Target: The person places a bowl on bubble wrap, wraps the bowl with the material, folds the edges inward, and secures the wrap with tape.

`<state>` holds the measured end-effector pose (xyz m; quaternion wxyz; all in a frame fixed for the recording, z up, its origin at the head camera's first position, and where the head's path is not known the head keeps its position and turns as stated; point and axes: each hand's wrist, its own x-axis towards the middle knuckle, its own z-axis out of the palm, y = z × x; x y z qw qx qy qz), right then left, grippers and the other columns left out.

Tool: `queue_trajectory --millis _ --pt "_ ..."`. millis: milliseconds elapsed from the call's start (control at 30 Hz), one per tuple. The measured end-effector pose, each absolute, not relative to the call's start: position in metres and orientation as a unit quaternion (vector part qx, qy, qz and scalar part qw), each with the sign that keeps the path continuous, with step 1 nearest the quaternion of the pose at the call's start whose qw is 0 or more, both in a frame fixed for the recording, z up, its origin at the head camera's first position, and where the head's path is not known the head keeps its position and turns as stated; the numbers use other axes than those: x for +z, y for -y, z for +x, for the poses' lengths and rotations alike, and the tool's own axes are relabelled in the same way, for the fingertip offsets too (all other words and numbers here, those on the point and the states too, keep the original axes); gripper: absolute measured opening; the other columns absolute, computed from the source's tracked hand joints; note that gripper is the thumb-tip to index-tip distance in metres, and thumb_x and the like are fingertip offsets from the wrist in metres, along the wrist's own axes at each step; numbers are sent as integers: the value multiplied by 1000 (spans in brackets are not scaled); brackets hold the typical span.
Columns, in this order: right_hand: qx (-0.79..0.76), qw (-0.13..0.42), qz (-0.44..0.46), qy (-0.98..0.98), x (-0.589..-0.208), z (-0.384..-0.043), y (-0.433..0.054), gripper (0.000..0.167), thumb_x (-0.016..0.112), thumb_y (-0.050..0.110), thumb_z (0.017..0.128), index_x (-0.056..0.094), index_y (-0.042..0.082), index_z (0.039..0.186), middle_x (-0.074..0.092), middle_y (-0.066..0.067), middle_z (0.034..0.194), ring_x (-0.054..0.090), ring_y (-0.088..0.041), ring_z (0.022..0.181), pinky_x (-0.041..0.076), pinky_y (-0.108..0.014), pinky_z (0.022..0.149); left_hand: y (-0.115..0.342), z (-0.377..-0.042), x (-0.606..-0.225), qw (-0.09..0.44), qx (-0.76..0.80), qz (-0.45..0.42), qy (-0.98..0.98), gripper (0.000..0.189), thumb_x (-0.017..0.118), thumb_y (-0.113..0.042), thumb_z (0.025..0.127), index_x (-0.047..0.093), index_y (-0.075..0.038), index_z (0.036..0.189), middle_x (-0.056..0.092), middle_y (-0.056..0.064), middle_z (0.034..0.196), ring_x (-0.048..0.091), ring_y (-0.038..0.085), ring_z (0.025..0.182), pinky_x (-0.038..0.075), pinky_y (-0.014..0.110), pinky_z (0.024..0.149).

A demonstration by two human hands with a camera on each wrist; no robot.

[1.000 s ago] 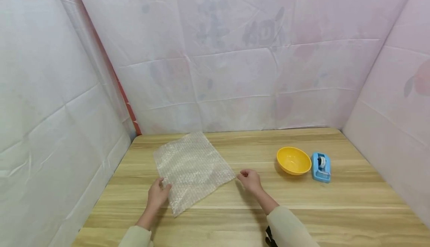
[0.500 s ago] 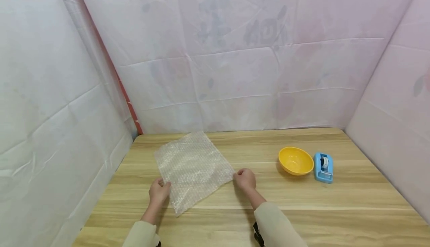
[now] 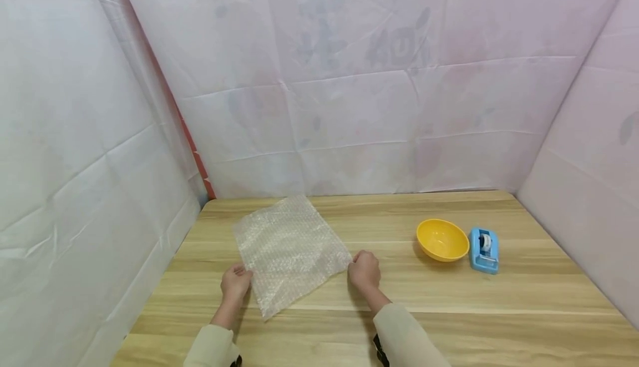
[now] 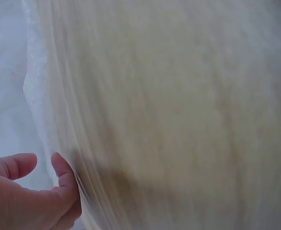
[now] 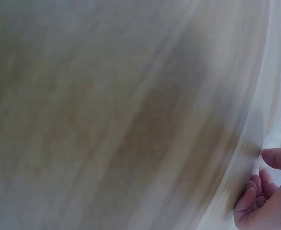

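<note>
A square sheet of bubble wrap lies flat on the wooden table, turned at an angle. My left hand is at its left edge. In the left wrist view, the thumb and forefinger of that hand stand apart, with the sheet's pale edge beside the fingertip. At the sheet's right corner, my right hand has its fingers curled and appears to pinch the corner. The right wrist view shows this hand only partly, with the thumb close over bent fingers.
To the right stands a yellow bowl. Against its right side is a blue tape dispenser with a roll of tape. White printed sheeting hangs behind the table and along both sides.
My right hand has moved slightly left onto the corner of the bubble wrap and closed its fingers there. The left hand has stayed at the left edge. The view has shifted a little.
</note>
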<state>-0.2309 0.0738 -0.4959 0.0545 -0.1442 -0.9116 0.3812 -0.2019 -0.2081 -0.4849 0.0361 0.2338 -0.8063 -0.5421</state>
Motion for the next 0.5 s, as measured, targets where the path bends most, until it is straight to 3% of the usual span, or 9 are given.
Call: queue_trajectory --millis 100,200,500 --pt "380 67 -144 911 -497 -230 -72 4 59 1 74 62 2 72 64 -14 79 61 -27 71 48 -36 52 211 -203 -487 49 -556 245 793 43 51 1 82 46 15 123 48 38 121 62 26 78 52 17 59" --pt "382 86 -143 909 -497 -229 -70 4 61 1 74 61 3 70 63 -13 76 59 -28 71 47 -36 53 213 -204 -488 57 -569 252 781 44 50 4 79 47 15 121 52 37 116 54 8 62 46 13 51" --pt "435 167 -120 877 -498 -227 -71 7 62 -6 73 60 0 70 59 -12 65 49 -26 73 39 -31 59 213 -203 -485 48 -584 239 774 45 50 7 79 45 15 124 58 25 99 51 4 58 46 13 52"
